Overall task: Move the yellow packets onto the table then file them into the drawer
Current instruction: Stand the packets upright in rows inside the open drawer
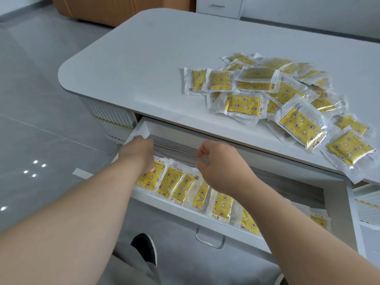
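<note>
Dozens of yellow packets (pixel 283 93) lie heaped on the table (pixel 164 58) at 2 o'clock in the head view. Filed packets (pixel 170 182) stand on edge along the front of the open drawer (pixel 185 219) at 6 o'clock, likely upright to save room. Left hand (pixel 136 150) is in the drawer's 10 o'clock corner, fingers hidden, grip can't tell; right hand (pixel 220 163) hovers over the row, fingers curled narrow, probably straightening, hold unclear.
</note>
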Motion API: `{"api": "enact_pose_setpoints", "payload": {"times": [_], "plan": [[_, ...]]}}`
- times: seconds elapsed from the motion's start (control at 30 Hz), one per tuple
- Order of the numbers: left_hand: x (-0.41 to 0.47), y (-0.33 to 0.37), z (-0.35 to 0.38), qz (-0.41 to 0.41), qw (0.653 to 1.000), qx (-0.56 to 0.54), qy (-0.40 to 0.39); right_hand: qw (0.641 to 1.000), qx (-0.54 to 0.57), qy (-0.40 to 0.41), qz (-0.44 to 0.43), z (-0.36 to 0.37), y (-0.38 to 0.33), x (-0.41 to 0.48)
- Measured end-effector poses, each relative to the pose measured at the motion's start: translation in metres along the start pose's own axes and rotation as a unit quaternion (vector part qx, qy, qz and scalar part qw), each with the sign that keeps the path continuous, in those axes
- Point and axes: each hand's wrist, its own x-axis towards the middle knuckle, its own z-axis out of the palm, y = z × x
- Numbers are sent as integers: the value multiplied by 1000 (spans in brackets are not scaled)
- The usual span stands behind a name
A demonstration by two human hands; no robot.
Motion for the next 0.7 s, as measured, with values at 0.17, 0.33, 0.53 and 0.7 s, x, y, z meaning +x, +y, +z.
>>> {"api": "enact_pose_setpoints", "payload": {"times": [0.17, 0.33, 0.53, 0.7], "plan": [[-22, 36, -54, 31, 998, -52, 1, 996, 43, 77, 30, -17, 4, 3], [-62, 76, -82, 120, 962, -150, 193, 971, 92, 200, 88, -42, 19, 7], [-58, 122, -90, 228, 918, -199, 256, 943, 45, 299, 140, -80, 48, 3], [-44, 155, -86, 286, 899, -157, 291, 933, -54, 297, 198, -102, 72, -4]]}}
